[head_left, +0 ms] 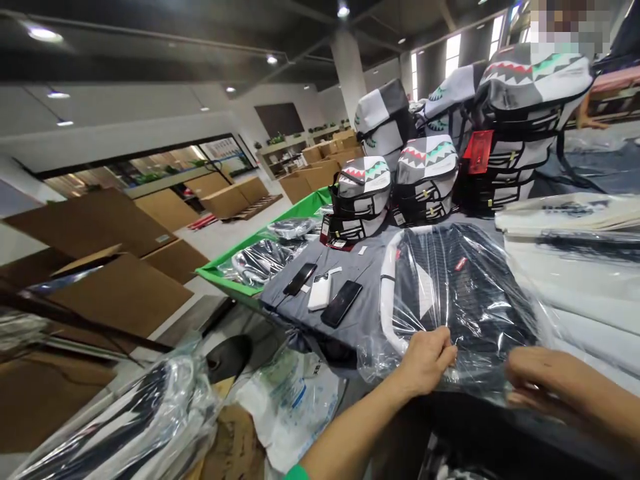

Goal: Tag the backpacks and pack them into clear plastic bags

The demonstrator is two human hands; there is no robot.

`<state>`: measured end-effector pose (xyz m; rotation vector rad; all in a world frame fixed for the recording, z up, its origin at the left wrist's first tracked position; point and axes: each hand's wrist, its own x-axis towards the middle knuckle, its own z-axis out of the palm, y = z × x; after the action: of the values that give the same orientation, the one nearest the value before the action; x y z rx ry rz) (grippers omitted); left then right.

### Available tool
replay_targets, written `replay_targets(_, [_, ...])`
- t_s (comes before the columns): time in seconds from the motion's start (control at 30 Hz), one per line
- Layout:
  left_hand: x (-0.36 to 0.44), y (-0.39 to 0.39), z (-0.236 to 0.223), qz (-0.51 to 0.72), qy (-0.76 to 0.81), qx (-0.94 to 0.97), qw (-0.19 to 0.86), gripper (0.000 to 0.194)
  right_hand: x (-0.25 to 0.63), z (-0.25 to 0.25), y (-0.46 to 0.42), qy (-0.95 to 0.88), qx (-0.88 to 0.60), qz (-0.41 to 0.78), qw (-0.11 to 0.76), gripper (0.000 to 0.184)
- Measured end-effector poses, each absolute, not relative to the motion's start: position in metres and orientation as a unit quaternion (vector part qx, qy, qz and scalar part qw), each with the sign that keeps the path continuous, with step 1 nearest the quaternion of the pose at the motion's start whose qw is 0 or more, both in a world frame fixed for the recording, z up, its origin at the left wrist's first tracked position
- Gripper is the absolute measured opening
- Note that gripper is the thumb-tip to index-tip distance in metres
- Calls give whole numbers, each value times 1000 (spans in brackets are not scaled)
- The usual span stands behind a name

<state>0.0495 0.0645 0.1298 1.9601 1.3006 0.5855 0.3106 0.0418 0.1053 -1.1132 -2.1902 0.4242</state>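
On the grey-covered table lies a black backpack with white edging, flat inside a clear plastic bag. My left hand is closed, pinching the bag's near edge below the white strip. To the right, my right hand is curled at the same edge, near its right corner. It is slightly blurred, and its fingertips are partly hidden; the fingers look closed on the plastic. A small red label shows through the film.
Stacked grey-and-white backpacks stand behind. Phones lie left of the bag. A green-rimmed bin holds bagged packs; white plastic bags lie right. Bagged goods and cardboard boxes are at left. Another person stands at the back right.
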Motion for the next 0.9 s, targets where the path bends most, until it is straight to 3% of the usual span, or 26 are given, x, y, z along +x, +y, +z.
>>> replay_targets(0.07, [49,65,130,223,502,762,344,23,295,128,73,-906,-327,190,190,42])
replay_targets(0.13, [49,65,129,219,500,765,342,24,289,139,99,-931,-288,187,123,39])
replay_targets(0.3, [45,65,129,209,485,783,328,25,294,136,127,-931,-288,187,122,43])
replay_targets(0.6, [44,66,124,200,475,805,295,25,295,141,136,-857,-384,335,78,40])
replay_targets(0.8, [50,63,121,206,485,807,266,33,316,138,106,-829,-456,28,323,37])
replay_targets(0.9, [51,63,121,212,479,810,265,33,303,124,65,-853,-386,-40,348,19])
